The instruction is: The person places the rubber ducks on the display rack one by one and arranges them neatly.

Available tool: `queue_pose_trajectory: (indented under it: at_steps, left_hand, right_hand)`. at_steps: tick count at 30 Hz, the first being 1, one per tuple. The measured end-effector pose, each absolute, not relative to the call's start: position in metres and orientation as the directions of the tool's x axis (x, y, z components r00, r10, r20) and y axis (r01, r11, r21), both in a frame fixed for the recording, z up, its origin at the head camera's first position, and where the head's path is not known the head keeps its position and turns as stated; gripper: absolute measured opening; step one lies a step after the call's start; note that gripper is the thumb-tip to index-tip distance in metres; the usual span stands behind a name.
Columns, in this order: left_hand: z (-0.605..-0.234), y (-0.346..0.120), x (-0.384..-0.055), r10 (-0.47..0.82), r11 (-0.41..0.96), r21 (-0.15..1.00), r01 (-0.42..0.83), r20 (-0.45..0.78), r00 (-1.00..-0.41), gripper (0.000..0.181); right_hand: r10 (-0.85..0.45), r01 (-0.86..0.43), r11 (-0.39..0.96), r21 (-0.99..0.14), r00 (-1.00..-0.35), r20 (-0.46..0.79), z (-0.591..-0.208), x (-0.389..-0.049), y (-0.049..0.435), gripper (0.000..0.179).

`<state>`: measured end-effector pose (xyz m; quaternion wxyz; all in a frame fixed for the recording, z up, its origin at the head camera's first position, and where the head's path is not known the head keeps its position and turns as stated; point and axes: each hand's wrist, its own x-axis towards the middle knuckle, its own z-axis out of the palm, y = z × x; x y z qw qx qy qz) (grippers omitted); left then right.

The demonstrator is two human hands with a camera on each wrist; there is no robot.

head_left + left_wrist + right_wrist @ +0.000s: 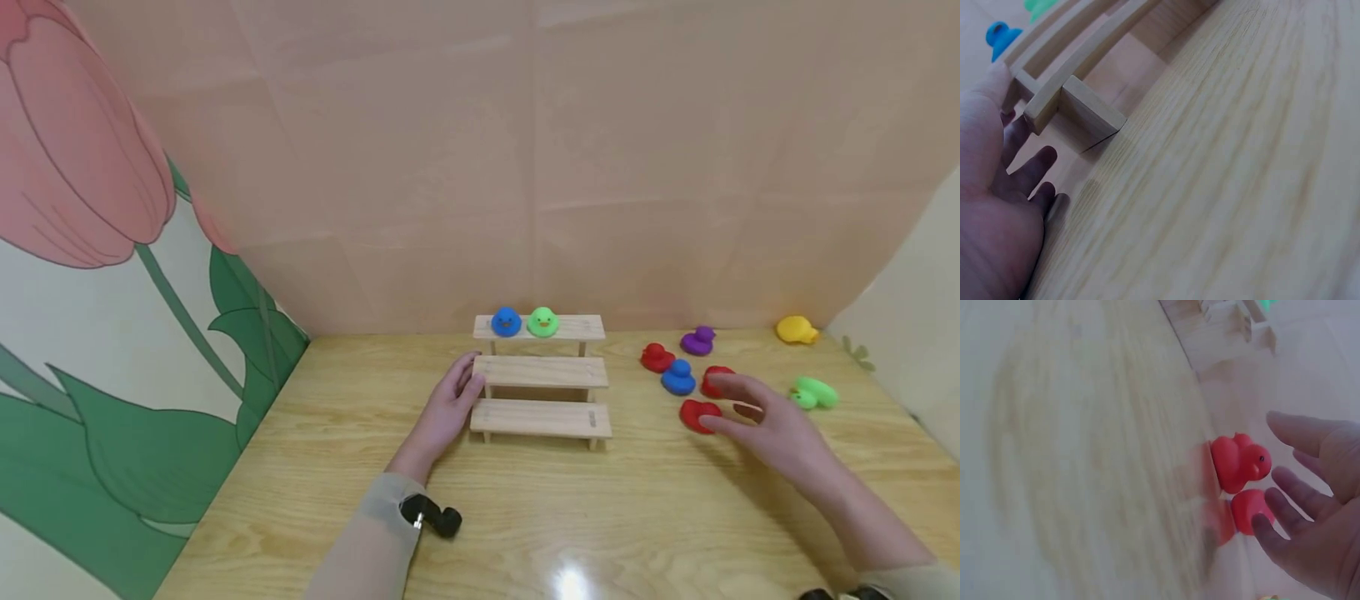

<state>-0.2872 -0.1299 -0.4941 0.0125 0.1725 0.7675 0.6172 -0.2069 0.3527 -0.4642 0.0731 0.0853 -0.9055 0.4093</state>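
Nearest the camera, a grey sleeve [360, 550] with a black wrist mount [431, 514] is seen toward eight o'clock of the wooden rack [540, 372]. At nine o'clock, the rack's end is gripped between thumb and fingers of the left hand [447, 406]. On the top tier, a blue duck [506, 322] and a green duck [543, 322] are set side by side, at eleven and twelve. Just past three o'clock, on the table [525, 508], the front red duck [697, 415] is approached by the right hand [780, 429], whose thumb and fingers are spread apart; contact cannot be told. Picking up appears to be in hand. Next, the digits need to be closed round that duck, with the second red duck [708, 388] left undisturbed.
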Motion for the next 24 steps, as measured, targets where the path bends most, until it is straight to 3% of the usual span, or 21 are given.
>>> queue_pose_trajectory:
  at_steps: [6,13,24]
  left_hand:
    - [-0.493,-0.130,-0.287,0.279,0.186,0.949,0.255,0.197,-0.940,0.060]
    - [-0.493,-0.130,-0.286,0.282,0.171,0.951,0.258,0.204,-0.938,0.061]
    - [-0.494,-0.130,-0.286,0.276,0.189,0.951,0.247,0.189,-0.942,0.062]
  right_hand:
    - [-0.140,-0.169,0.621,-0.765,-0.985,0.104,-0.470,-0.207,0.359,0.071]
    - [-0.166,-0.138,0.688,-0.712,-0.986,0.030,-0.472,-0.208,0.362,0.078]
    - [-0.177,-0.124,0.710,-0.693,-0.984,-0.005,-0.476,-0.206,0.364,0.079]
